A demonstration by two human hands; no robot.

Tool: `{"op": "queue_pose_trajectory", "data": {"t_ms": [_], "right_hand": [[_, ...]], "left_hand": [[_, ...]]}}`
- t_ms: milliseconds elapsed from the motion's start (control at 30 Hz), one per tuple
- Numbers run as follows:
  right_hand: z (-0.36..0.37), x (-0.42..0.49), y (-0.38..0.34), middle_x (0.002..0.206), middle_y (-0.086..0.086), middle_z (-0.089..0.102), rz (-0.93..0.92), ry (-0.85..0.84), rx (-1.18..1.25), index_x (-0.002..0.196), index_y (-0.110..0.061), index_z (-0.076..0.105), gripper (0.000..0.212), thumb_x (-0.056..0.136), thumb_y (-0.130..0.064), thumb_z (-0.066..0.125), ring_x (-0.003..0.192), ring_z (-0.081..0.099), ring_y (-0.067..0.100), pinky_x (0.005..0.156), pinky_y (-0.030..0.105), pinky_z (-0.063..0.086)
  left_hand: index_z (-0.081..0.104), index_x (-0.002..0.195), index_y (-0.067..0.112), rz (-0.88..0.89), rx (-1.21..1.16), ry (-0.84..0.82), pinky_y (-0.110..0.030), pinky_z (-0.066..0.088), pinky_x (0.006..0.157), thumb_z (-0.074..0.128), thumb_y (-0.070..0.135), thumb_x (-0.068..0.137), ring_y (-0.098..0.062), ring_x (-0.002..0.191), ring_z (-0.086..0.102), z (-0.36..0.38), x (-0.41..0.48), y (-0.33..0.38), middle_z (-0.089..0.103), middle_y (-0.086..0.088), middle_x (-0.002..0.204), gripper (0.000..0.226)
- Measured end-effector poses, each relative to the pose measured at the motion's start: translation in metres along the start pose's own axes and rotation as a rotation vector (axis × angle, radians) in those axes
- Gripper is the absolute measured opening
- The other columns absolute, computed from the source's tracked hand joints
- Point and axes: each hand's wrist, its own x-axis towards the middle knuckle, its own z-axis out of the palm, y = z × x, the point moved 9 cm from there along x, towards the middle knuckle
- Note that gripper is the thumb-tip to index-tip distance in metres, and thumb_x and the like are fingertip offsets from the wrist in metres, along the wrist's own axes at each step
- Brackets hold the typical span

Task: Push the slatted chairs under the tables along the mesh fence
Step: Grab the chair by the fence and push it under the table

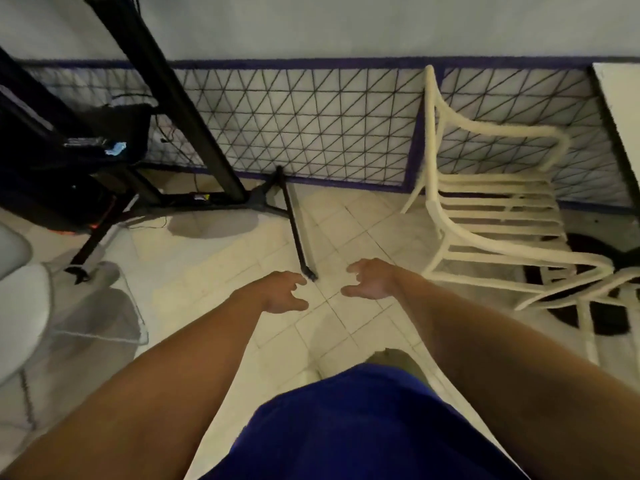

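A white slatted chair (491, 206) stands at the right, its back near the mesh fence (311, 126). A second white chair frame (588, 292) shows partly at the right edge. A white table edge (620, 98) juts in at the upper right. My left hand (284, 292) and my right hand (370, 278) hang over the tiled floor with fingers apart, holding nothing. Both are left of the slatted chair and touch nothing.
A black tripod stand (294, 220) spreads its legs on the floor just beyond my hands. Dark equipment with cables (86, 147) fills the upper left. A pale rounded seat (17, 306) sits at the left edge. A dark round table base (595, 251) lies under the chairs.
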Motion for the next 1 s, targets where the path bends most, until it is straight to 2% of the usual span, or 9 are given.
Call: {"op": "queue_pose_trajectory", "data": {"t_ms": [200, 333, 500, 633, 800, 900, 1000], "right_hand": [[-0.042, 0.048, -0.011, 0.157, 0.004, 0.034, 0.084, 0.077, 0.106, 0.153, -0.018, 0.030, 0.078, 0.091, -0.058, 0.055, 0.141, 0.035, 0.025, 0.115, 0.039, 0.029], [-0.085, 0.080, -0.003, 0.155, 0.005, 0.038, 0.115, 0.102, 0.145, 0.153, -0.016, 0.031, 0.076, 0.093, -0.056, 0.055, 0.141, 0.036, 0.026, 0.115, 0.040, 0.030], [-0.143, 0.113, 0.010, 0.154, 0.006, 0.039, 0.133, 0.126, 0.181, 0.152, -0.017, 0.033, 0.077, 0.091, -0.057, 0.057, 0.140, 0.038, 0.027, 0.114, 0.042, 0.032], [-0.200, 0.130, 0.022, 0.152, 0.008, 0.042, 0.119, 0.199, 0.210, 0.151, -0.017, 0.034, 0.078, 0.090, -0.059, 0.057, 0.138, 0.040, 0.028, 0.113, 0.042, 0.033], [-0.256, 0.126, 0.058, 0.150, 0.007, 0.045, 0.192, 0.335, 0.307, 0.152, -0.018, 0.034, 0.075, 0.091, -0.054, 0.059, 0.137, 0.041, 0.027, 0.113, 0.042, 0.034], [-0.278, 0.117, 0.095, 0.148, 0.005, 0.048, 0.256, 0.482, 0.403, 0.149, -0.019, 0.037, 0.073, 0.089, -0.054, 0.061, 0.135, 0.044, 0.025, 0.110, 0.041, 0.037], [-0.297, 0.103, 0.147, 0.143, 0.006, 0.053, 0.393, 0.650, 0.469, 0.148, -0.022, 0.039, 0.070, 0.089, -0.055, 0.061, 0.128, 0.050, 0.027, 0.102, 0.041, 0.044]], "left_hand": [[0.042, 0.149, 0.024, 0.106, 0.165, -0.042, -0.023, 0.040, 0.098, 0.070, 0.040, 0.090, -0.020, 0.130, 0.049, -0.084, 0.055, 0.012, 0.047, -0.005, 0.147, 0.067], [0.039, 0.151, 0.020, 0.156, 0.248, -0.052, -0.025, 0.039, 0.101, 0.070, 0.041, 0.090, -0.022, 0.130, 0.049, -0.131, 0.101, 0.038, 0.047, -0.006, 0.148, 0.071], [0.037, 0.152, 0.021, 0.162, 0.327, -0.049, -0.029, 0.038, 0.107, 0.067, 0.040, 0.092, -0.022, 0.135, 0.046, -0.192, 0.143, 0.073, 0.046, -0.005, 0.151, 0.069], [0.039, 0.150, 0.023, 0.188, 0.417, -0.025, -0.039, 0.039, 0.111, 0.068, 0.042, 0.090, -0.023, 0.134, 0.047, -0.246, 0.170, 0.107, 0.048, -0.003, 0.149, 0.070], [0.041, 0.149, 0.024, 0.259, 0.600, 0.014, -0.037, 0.041, 0.108, 0.070, 0.041, 0.088, -0.022, 0.130, 0.050, -0.299, 0.204, 0.185, 0.051, -0.003, 0.147, 0.070], [0.045, 0.146, 0.021, 0.378, 0.694, 0.012, -0.033, 0.043, 0.102, 0.071, 0.034, 0.089, -0.022, 0.127, 0.053, -0.301, 0.225, 0.250, 0.054, -0.004, 0.144, 0.064], [0.040, 0.150, 0.025, 0.509, 0.808, 0.040, -0.037, 0.045, 0.103, 0.072, 0.035, 0.087, -0.024, 0.129, 0.052, -0.295, 0.257, 0.322, 0.048, -0.005, 0.148, 0.071]]}}
